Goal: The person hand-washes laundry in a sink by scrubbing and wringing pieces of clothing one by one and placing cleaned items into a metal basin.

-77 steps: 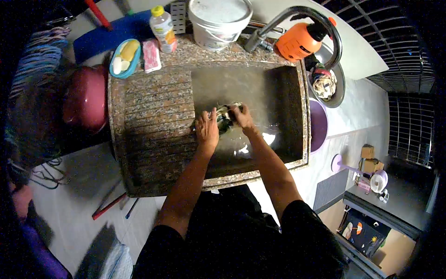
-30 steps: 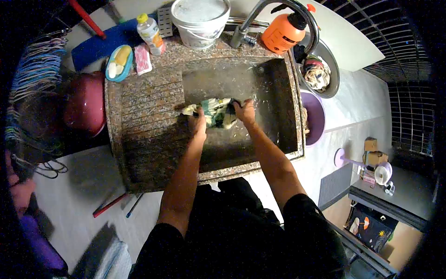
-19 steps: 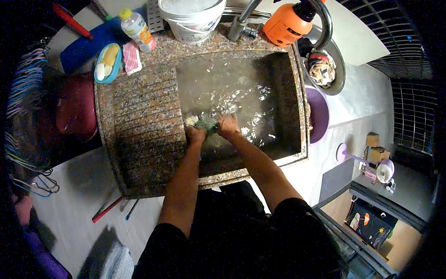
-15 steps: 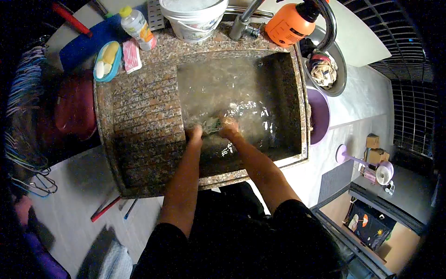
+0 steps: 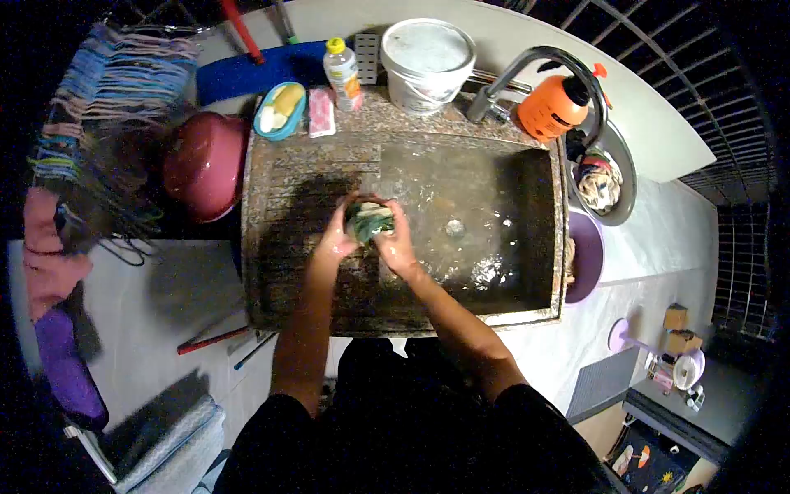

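A wet, bunched green and white cloth (image 5: 370, 221) is squeezed between my two hands, above the edge where the ridged washboard (image 5: 288, 222) meets the water-filled basin. My left hand (image 5: 338, 235) wraps the cloth from the left, fingers curled over its far side. From the right, my right hand (image 5: 397, 243) presses against it with the fingers closed round it. What kind of garment or cloth it is cannot be made out. Murky water (image 5: 461, 189) fills the stone sink (image 5: 556, 280) to the right of my hands.
Behind the sink stand a soap dish (image 5: 267, 119), a pink-and-white brush (image 5: 322, 114), a yellow-capped bottle (image 5: 342, 74), a white bucket (image 5: 424, 82), a faucet (image 5: 487, 105) and an orange spray bottle (image 5: 547, 111). A metal basin (image 5: 621, 177) and purple tub (image 5: 586, 267) hold laundry at right. A red basin (image 5: 202, 169) is at left.
Both hands have come up out of the water and moved left towards the washboard, lifting the cloth into view. The camera view has shifted, so the surroundings sit lower and further right.
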The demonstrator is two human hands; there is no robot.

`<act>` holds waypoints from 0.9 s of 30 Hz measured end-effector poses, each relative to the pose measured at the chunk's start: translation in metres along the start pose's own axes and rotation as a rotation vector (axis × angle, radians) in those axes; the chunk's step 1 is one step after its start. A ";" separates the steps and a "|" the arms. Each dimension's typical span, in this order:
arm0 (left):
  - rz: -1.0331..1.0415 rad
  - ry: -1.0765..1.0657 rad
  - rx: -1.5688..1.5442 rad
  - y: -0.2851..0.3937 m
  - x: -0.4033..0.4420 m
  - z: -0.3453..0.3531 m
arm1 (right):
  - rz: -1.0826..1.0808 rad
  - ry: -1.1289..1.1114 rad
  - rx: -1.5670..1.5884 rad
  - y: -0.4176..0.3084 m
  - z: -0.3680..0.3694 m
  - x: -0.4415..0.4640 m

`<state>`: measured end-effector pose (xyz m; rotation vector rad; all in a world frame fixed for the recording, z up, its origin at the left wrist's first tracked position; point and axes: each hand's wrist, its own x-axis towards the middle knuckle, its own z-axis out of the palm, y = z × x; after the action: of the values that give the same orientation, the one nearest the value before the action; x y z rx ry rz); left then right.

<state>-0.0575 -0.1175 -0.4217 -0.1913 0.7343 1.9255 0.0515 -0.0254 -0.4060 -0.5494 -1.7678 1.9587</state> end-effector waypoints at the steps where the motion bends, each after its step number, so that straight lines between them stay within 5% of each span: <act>1: 0.098 0.059 0.086 0.016 -0.011 -0.006 | -0.152 -0.015 -0.136 0.009 0.012 -0.004; 2: -0.098 0.313 0.294 0.045 -0.014 -0.013 | -0.229 -0.040 -0.326 0.027 0.016 -0.003; 3: -0.037 0.432 0.503 0.058 -0.018 -0.022 | -0.308 -0.063 -0.517 0.031 0.021 0.000; 6: 0.334 0.203 1.085 0.064 -0.044 -0.050 | -0.041 -0.291 -0.215 0.030 0.020 -0.020; 9: 0.348 -0.003 1.253 0.061 -0.078 -0.053 | -0.232 -0.237 -0.461 0.013 0.042 -0.053; 12: 0.936 0.144 1.775 0.040 -0.098 -0.067 | -0.181 -0.242 -0.803 0.007 0.077 -0.056; 18: 0.926 0.370 1.655 0.001 -0.098 -0.089 | -0.442 -0.222 -1.020 0.042 0.101 -0.042; 21: 0.894 0.414 1.793 0.010 -0.088 -0.094 | -0.284 -0.402 -1.168 0.045 0.101 -0.027; 25: 1.000 0.452 1.795 0.020 -0.072 -0.087 | -0.456 -0.371 -1.268 0.068 0.096 -0.009; 27: 0.962 0.396 1.847 0.029 -0.065 -0.084 | -0.363 -0.423 -1.346 0.084 0.095 -0.002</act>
<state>-0.0678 -0.2239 -0.4482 1.1067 2.8417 1.1351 -0.0053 -0.1116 -0.4794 -0.1270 -3.0357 0.4209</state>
